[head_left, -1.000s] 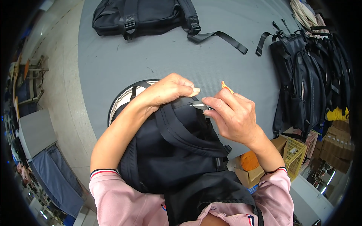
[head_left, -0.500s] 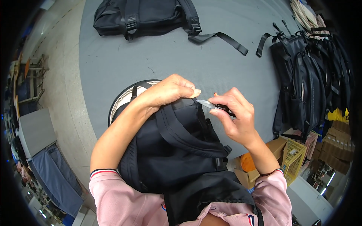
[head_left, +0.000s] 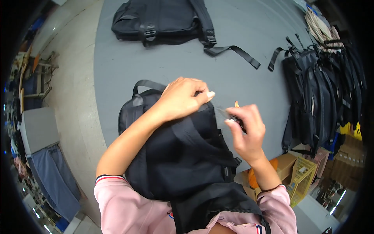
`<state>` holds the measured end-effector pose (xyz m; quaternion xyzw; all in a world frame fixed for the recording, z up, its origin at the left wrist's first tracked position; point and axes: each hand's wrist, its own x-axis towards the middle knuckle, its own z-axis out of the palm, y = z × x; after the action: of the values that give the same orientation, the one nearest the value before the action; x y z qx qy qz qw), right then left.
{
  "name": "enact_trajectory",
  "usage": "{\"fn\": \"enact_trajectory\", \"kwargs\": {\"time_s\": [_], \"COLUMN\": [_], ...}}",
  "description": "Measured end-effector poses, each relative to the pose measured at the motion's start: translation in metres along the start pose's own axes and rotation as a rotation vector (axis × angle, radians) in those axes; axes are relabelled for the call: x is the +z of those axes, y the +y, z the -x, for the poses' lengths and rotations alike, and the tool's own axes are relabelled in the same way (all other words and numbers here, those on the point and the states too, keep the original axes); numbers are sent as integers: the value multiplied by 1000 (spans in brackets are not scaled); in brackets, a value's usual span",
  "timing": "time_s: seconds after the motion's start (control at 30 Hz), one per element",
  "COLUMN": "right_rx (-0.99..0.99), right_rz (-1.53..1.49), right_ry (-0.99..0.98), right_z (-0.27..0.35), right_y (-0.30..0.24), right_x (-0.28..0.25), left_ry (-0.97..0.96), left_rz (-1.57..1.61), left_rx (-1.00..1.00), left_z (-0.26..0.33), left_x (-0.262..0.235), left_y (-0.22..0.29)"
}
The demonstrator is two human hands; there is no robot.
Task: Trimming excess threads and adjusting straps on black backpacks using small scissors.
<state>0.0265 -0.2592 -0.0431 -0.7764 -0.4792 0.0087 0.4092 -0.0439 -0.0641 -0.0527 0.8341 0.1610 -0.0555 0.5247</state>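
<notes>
A black backpack (head_left: 171,156) lies at the near edge of the table, against my body. Bent over its top, my left hand (head_left: 183,97) pinches the bag's fabric edge between thumb and fingers. My right hand (head_left: 250,130), just to the right of the bag, is closed around small thread snips (head_left: 223,112). Their silver blades point toward the pinched edge and are smeared by motion; most of the dark handle hides behind my fingers. A carry loop (head_left: 150,83) stands up at the bag's upper left.
Another black backpack (head_left: 167,23) lies at the far side of the grey table (head_left: 117,66), its strap (head_left: 237,52) trailing right. Several black bags (head_left: 311,97) are heaped at the right edge. Below them stand a yellow crate (head_left: 304,175) and a cardboard box (head_left: 286,163).
The snips and my right hand have drawn slightly away from the bag's edge. The backpack has shifted and its carry loop now stands up; the pale lining no longer shows. The view has moved a little.
</notes>
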Motion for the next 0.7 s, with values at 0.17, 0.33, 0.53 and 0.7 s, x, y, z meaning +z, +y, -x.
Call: {"fn": "enact_trajectory", "kwargs": {"time_s": [0.17, 0.33, 0.53, 0.7], "right_rx": [839, 449, 628, 324], "right_rz": [-754, -350, -651, -543], "right_ry": [-205, -401, -741, -453], "right_z": [24, 87, 81, 49], "right_y": [42, 47, 19, 4], "right_x": [23, -14, -48, -45], "left_ry": [592, 638, 298, 533], "left_rz": [-522, 94, 872, 1311], "left_rx": [190, -389, -413, -245], "left_z": [48, 178, 241, 240], "left_x": [-30, -18, 14, -4], "left_y": [-29, -90, -35, -39]}}
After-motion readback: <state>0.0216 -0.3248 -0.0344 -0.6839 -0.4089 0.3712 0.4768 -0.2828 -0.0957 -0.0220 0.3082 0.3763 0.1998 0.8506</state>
